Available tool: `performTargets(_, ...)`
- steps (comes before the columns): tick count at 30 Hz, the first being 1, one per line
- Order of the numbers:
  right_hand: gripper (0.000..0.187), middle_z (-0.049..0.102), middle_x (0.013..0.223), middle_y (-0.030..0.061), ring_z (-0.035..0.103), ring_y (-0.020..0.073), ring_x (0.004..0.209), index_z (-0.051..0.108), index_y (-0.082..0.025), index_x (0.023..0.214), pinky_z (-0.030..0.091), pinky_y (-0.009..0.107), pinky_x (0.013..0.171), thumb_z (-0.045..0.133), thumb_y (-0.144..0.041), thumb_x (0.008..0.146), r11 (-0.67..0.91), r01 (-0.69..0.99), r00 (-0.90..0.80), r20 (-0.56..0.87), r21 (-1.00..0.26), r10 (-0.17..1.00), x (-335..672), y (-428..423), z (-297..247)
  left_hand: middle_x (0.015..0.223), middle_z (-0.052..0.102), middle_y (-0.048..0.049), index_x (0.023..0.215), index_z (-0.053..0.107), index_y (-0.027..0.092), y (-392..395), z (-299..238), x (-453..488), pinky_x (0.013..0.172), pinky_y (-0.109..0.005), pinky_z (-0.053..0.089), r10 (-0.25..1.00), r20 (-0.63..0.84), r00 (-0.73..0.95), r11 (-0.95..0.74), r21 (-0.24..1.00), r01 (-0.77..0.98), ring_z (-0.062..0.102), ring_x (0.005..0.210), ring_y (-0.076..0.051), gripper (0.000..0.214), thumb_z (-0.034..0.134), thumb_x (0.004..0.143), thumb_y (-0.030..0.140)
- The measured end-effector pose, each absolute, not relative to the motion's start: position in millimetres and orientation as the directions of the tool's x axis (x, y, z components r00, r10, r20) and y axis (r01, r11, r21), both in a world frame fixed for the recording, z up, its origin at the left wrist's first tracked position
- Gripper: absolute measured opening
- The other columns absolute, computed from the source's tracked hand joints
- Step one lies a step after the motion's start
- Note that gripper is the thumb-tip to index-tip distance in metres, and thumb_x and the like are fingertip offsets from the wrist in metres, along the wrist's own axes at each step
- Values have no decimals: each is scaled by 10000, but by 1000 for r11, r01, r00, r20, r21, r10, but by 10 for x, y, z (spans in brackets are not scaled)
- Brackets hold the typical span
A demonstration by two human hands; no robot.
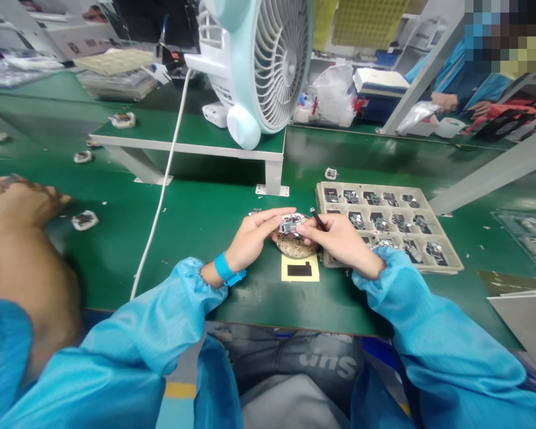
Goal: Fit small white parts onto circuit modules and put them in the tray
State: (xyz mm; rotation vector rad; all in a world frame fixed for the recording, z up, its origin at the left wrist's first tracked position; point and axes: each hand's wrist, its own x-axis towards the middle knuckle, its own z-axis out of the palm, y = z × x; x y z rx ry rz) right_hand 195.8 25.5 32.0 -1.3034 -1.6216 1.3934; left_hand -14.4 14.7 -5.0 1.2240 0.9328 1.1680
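Between the fingertips of my left hand (255, 233) is a small white-framed electronic assembly (290, 224) with exposed metal parts. My right hand (342, 237) touches its right edge with thumb and fingers, and also grips a slim black pen-like tool (318, 219) that points up and left. What the tool's lower end does is hidden by the fingers. Under both hands lies a round speckled pad (297, 249). Just in front of it, a yellow paper (287, 275) carries a black rectangular piece (299, 270). A blue wrist strap (226, 269) circles my left wrist.
A compartment tray (451, 262) with several metal-and-black parts stands at my right. Ahead, a white-and-blue fan (245, 65) sits on a raised shelf (183, 145), its cable (161, 202) crossing the green table. A co-worker's arm (31, 250) reaches in from the left, near a white assembly (84, 220).
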Motion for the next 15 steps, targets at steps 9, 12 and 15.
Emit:
performTargets(9,375,720,679,32,608,121,599,755,-169,742,498,265,607,841,-533,723,-60,259,-319,-144,-964,937,1979,263,306,1225,740,-121,1319,704,177,72,-1,-84,864,-346,569,967,134,216,-121,990,-75,700,1001,-241,518,794,850,376)
performTargets(12,397,714,665,33,604,124,586,744,-171,719,502,270,596,828,-559,728,-56,265,-320,-143,-963,937,1986,271,309,1283,718,-122,1391,653,198,57,-65,-83,920,-387,574,958,200,207,-214,975,50,701,1068,-269,594,809,842,363)
performTargets(15,447,718,672,40,610,128,598,726,-170,673,509,273,605,802,-606,736,-47,261,-331,-135,-964,934,1994,274,309,1272,727,-104,1381,664,225,55,-92,-106,887,-378,575,929,320,186,-356,910,214,706,968,-235,525,765,886,370)
